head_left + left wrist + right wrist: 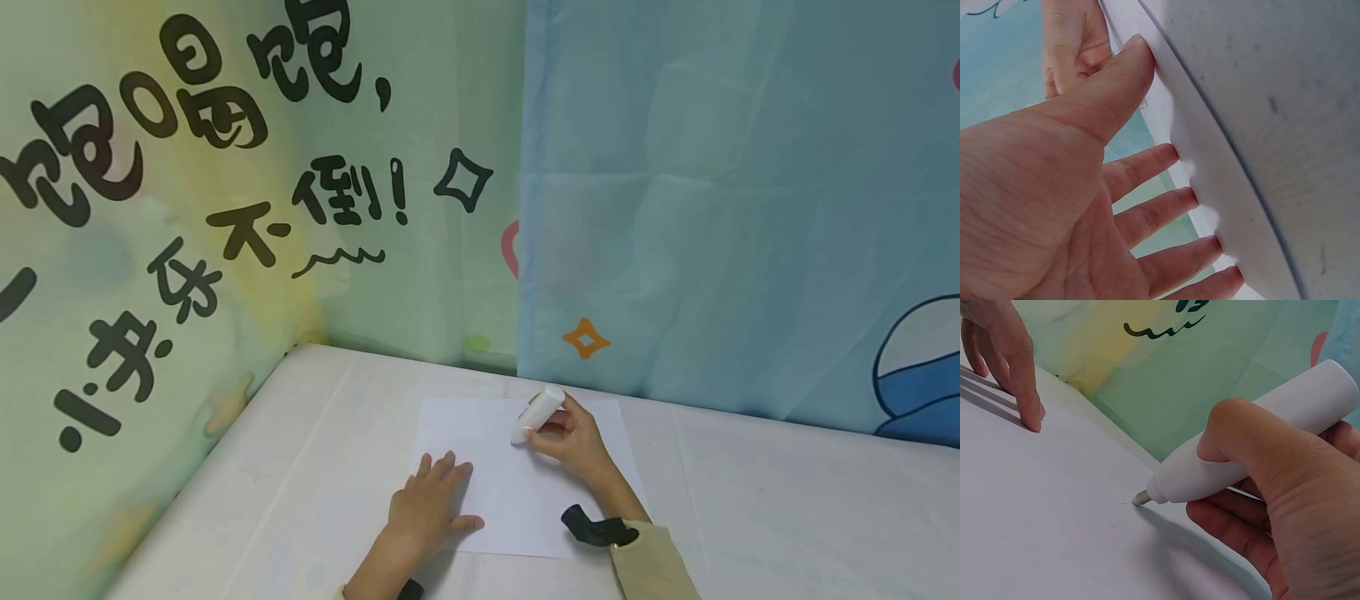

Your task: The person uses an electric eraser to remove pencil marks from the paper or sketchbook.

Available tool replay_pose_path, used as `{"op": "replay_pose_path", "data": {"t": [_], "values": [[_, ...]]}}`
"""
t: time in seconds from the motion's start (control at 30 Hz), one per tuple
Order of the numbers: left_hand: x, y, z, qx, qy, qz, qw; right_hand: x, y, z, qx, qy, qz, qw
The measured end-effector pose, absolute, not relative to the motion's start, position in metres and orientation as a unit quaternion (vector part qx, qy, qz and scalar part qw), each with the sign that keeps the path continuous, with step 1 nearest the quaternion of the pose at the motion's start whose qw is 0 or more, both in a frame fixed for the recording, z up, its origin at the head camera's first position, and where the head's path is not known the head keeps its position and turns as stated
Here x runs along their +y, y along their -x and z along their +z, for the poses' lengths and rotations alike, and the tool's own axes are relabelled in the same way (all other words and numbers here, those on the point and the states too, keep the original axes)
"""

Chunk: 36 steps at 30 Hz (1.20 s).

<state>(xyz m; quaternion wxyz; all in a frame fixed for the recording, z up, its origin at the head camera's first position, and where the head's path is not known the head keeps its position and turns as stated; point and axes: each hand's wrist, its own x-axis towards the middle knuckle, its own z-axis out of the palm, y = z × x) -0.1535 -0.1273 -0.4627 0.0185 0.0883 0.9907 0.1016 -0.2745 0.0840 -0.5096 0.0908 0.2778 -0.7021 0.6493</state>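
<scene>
My right hand (576, 442) pinches a white electric eraser (537, 416) between thumb and fingers. The eraser is tilted, and in the right wrist view its small greyish tip (1140, 498) meets the white paper (525, 521) or sits just above it. Tiny dark crumbs (1069, 485) are scattered on the sheet near that tip. On the paper's left part rests my left hand (427, 508), its fingers spread and nearly straight. In the left wrist view the fingertips (1186, 198) press on the sheet. The eraser is mostly hidden there.
The sheet lies flat on a white-covered table (337, 433). Behind and to the left hang a green-yellow printed cloth (420, 300) with black characters and a blue cloth (720, 250). A black strap (596, 529) is at my right wrist, by a beige sleeve (652, 567).
</scene>
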Motion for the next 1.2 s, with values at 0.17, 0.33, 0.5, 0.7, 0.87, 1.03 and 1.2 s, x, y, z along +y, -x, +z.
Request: {"op": "replay_pose_path", "data": {"t": [0.17,0.33,0.5,0.7,0.87,1.03,1.2], "values": [[-0.1271,0.1541,-0.4627,0.991,-0.089,0.100,0.017,0.0836,0.2750,-0.5103,-0.704,-0.267,0.652,0.088],[-0.1271,0.1546,-0.4629,0.991,-0.090,0.101,0.017,0.0846,0.2739,-0.5097,-0.707,-0.263,0.652,0.072],[-0.1272,0.1540,-0.4636,0.990,-0.092,0.104,0.019,0.0859,0.2720,-0.5094,-0.705,-0.281,0.649,0.054],[-0.1268,0.1541,-0.4624,0.990,-0.091,0.104,0.020,0.0867,0.2741,-0.5118,-0.694,-0.308,0.649,0.041],[-0.1266,0.1545,-0.4618,0.991,-0.091,0.097,0.019,0.0865,0.2749,-0.5129,-0.686,-0.323,0.652,0.026],[-0.1269,0.1542,-0.4618,0.991,-0.092,0.094,0.016,0.0863,0.2756,-0.5133,-0.684,-0.330,0.650,0.029],[-0.1272,0.1537,-0.4616,0.991,-0.094,0.094,0.015,0.0863,0.2766,-0.5134,-0.695,-0.317,0.645,0.035]]}}
